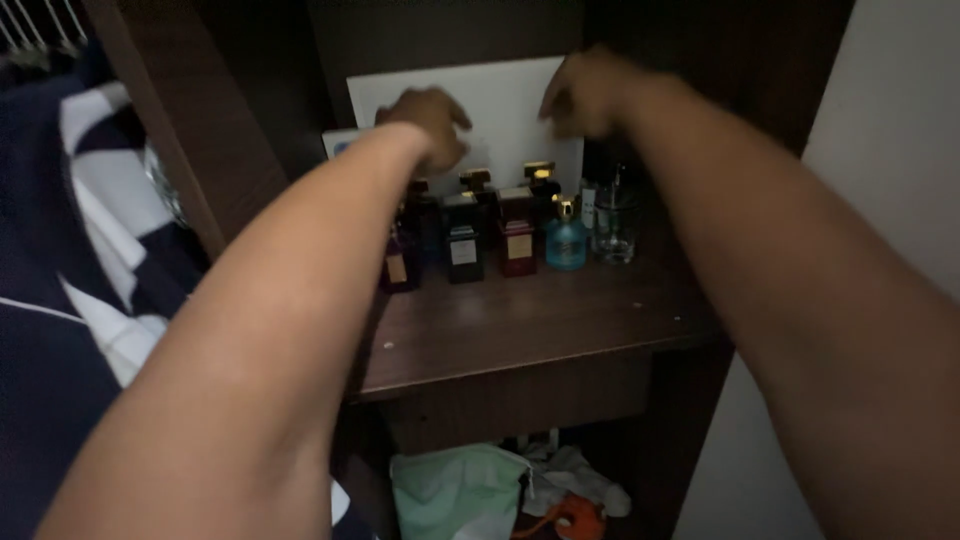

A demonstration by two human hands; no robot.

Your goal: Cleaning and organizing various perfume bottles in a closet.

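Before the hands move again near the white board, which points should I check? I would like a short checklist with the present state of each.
1. Left hand on the white board: ok, it lies against the board's face.
2. Right hand on the board: ok, at its upper right edge.
3. Firm grip by the fingers: cannot tell, both hands are blurred.
4. Bottles clear of the board: not ok, the row stands right in front of its lower edge.
5. Clear glass safe from the right forearm: not ok, it stands just beneath it.
6. Front of the wooden shelf free: ok.
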